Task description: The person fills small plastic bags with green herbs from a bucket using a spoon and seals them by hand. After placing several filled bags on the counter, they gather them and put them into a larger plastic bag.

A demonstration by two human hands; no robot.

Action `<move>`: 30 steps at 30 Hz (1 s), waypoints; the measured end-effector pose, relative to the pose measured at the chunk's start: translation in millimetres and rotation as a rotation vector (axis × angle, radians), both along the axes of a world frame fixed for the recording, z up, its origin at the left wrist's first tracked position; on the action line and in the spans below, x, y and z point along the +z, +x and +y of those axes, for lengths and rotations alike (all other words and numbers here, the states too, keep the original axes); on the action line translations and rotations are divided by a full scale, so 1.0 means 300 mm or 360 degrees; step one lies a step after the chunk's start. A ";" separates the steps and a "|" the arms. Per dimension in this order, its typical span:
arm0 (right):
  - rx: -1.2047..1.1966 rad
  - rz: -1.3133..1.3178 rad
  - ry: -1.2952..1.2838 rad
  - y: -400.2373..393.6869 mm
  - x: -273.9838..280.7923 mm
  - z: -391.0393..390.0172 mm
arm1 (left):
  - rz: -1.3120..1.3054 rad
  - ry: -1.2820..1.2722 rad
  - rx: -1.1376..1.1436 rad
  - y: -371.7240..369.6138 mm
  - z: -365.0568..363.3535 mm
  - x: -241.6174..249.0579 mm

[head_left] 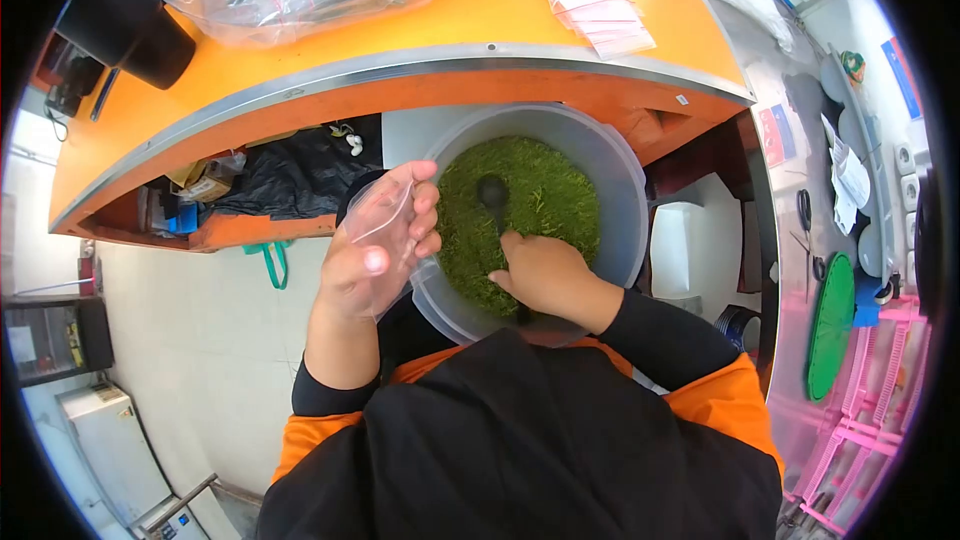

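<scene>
My left hand (350, 275) holds a small clear plastic zip bag (392, 252) upright beside the tub's left rim, with the fingers curled round its far side. A large translucent round tub (627, 185) stands in front of my body, holding a mass of green, finely shredded, moss-like plant material (535, 175). Over that material, my right hand (555, 278) grips a black spoon (492, 194) by its handle. The round bowl of the spoon rests at the green surface, left of the tub's middle. No green bits can be made out inside the small bag.
On the orange counter (400, 35) lie a large clear bag (240, 15) with green material and a stack of zip bags (600, 15). A black container (130, 20) stands at its left. To the right are scissors (804, 212), a green disc (831, 330) and pink racks (860, 430).
</scene>
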State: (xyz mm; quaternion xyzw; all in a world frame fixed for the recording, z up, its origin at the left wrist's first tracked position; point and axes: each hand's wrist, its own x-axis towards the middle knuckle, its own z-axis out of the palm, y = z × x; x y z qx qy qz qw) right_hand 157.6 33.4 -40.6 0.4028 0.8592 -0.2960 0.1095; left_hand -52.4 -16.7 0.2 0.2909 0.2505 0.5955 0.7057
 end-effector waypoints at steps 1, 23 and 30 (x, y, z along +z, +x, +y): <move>0.0010 -0.0026 -0.0010 -0.020 0.014 0.005 | 0.0006 0.0016 -0.0009 0.007 0.001 -0.001; -0.0072 0.0284 0.0222 0.172 0.105 0.015 | 0.0867 0.0228 0.0098 0.089 0.010 0.013; -0.0511 0.0566 0.0445 0.261 0.217 0.030 | 0.0931 0.0188 0.0071 0.112 0.052 -0.002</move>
